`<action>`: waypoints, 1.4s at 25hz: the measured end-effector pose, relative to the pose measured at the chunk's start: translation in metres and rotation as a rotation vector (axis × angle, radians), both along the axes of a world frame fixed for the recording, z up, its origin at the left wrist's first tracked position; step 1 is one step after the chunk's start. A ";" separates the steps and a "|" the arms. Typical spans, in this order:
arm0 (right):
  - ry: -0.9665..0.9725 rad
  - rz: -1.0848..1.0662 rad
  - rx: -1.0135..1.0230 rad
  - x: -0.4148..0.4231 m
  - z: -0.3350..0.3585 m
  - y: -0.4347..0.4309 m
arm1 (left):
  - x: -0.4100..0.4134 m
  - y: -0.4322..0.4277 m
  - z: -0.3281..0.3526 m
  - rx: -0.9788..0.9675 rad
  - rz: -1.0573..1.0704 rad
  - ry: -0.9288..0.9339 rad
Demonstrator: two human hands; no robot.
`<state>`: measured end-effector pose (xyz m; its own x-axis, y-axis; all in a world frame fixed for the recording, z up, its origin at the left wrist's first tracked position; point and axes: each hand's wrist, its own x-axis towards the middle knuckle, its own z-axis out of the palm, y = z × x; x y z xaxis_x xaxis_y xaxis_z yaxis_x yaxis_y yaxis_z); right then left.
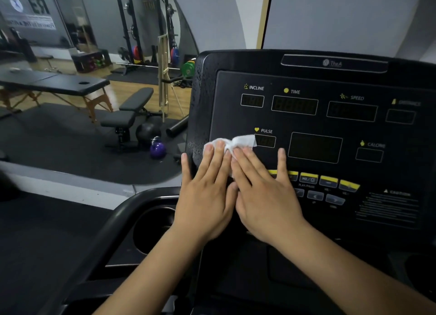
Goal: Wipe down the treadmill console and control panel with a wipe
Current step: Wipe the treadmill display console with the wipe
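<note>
Neither grip is curled. The left grip (205, 192) and the right grip (264, 196) are laid flat side by side on the lower left of the treadmill console (330, 78), fingers straight and thumbs meeting between them. The wipe (243, 141), white and crumpled, is pressed against the dark panel under the fingertips of both, just below the PULSE label. Only its upper part can be seen; the rest is hidden beneath the fingers. Its right end is draped over the left part of the PULSE window (267, 142).

The outer finger of the left grip is spread along the console's left edge, where fine speckles like droplets can be made out on the glossy bezel. The left end of the row of yellow buttons (328, 181) is covered by the right grip. All display windows are dark. INCLINE, TIME and SPEED can be read, but the label furthest right is blurred and the caution text (389, 208) cannot be read. The console's right side is cut off by the frame.

A cup holder (153, 229) is set in the tray at lower left. Beyond, a massage table (59, 83), a weight bench (132, 111) and a purple kettlebell (157, 149) are seen.
</note>
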<state>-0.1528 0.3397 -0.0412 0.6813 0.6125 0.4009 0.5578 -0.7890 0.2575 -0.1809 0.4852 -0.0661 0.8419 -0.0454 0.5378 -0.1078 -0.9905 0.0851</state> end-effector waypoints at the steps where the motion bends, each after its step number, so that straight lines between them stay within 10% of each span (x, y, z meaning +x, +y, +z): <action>1: 0.010 0.001 0.011 -0.002 -0.005 -0.007 | -0.002 -0.003 -0.003 -0.005 -0.010 0.003; 35: -0.003 -0.363 0.222 -0.012 -0.031 -0.204 | 0.025 -0.191 -0.004 0.178 -0.383 -0.011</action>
